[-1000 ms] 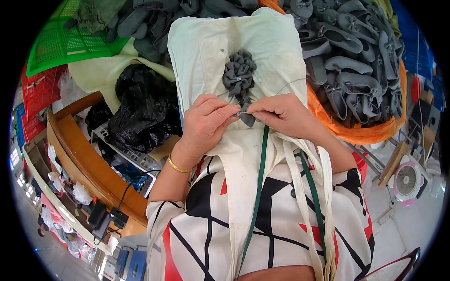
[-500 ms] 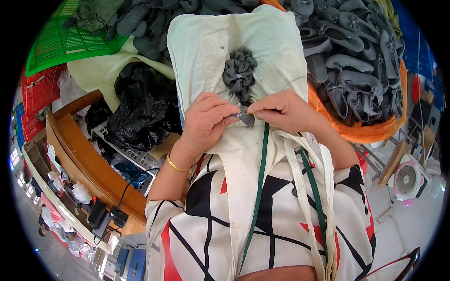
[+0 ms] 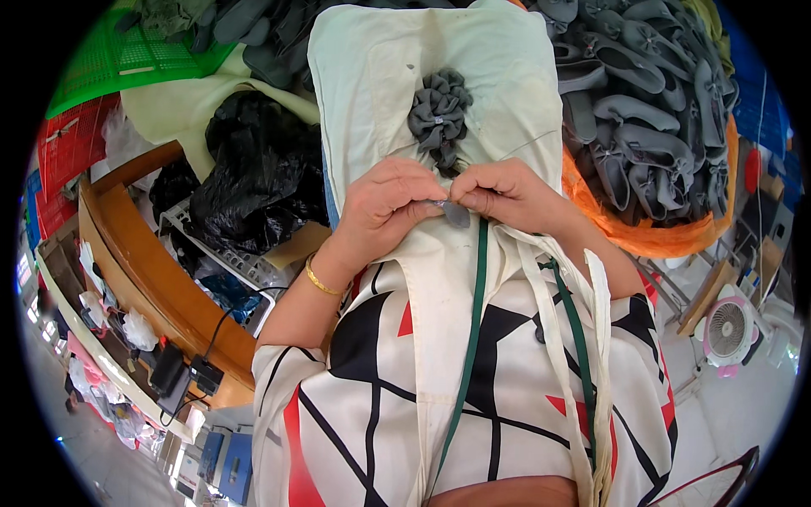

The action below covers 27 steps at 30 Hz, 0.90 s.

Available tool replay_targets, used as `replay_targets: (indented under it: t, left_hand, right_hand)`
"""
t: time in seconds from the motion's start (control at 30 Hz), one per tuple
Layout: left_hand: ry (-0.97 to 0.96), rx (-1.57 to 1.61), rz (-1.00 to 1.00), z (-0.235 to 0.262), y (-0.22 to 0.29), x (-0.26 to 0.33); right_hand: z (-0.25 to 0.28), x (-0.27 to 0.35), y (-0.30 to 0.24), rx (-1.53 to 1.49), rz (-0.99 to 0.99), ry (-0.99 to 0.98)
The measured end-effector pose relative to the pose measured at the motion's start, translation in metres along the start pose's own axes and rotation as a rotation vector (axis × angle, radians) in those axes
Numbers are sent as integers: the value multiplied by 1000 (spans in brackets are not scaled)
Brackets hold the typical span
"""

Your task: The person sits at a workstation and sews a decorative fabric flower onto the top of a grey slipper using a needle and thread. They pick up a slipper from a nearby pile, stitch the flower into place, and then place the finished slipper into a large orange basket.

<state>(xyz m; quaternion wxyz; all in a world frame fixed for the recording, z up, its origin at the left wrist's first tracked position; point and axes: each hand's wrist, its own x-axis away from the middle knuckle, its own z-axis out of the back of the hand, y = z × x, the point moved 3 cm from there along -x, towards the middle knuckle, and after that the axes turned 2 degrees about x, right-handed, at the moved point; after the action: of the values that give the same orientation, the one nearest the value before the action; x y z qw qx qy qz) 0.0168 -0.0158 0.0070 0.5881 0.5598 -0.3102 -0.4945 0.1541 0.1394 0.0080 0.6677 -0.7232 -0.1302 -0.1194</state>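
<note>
Delicately, the left hand pinches a grey fabric piece at six o'clock from a ruffled grey bunch; the right hand rests fingertips together beside it, any grip hidden. Likely light and soft, it suits pinching at its twelve-o'clock edge.
</note>
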Motion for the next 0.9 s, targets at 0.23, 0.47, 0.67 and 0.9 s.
replay_targets:
  t: [0.23, 0.47, 0.67, 0.9]
  left_hand:
    - [11, -43, -32, 1, 3, -5]
    - [-40, -77, 39, -1, 6, -2]
    - [-41, -17, 83, -8, 2, -1]
    - [37, -100, 282, -8, -8, -14]
  right_hand:
    - [0, -3, -1, -25, -97, -51]
    - [0, -8, -6, 166, -72, 30]
    - [-8, -8, -10, 36, -49, -17]
    - [9, -15, -24, 674, 253, 322]
